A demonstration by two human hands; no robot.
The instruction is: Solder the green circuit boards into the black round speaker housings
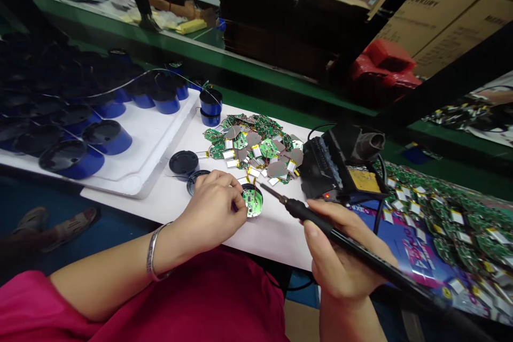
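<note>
A soldering iron (pixel 310 214) is gripped in my right hand (pixel 344 251), pen-like, with its metal tip pointing left. The tip is close to the upper right edge of a round green circuit board (pixel 253 203); I cannot tell if they touch. That board sits in a dark round housing near the table's front edge. My left hand (pixel 218 206) is closed in a pinch at the board's left side, and what its fingertips hold is hidden. Just behind this hand lies a black round cap (pixel 184 162), with another partly covered beside it.
Behind the board is a pile of green circuit boards (pixel 260 141) with silver batteries. A black soldering station (pixel 340 160) with a yellow sponge (pixel 364 179) stands right. Blue cylindrical housings fill a white foam tray (pixel 148 155) at left. More boards (pixel 452 224) cover the far right.
</note>
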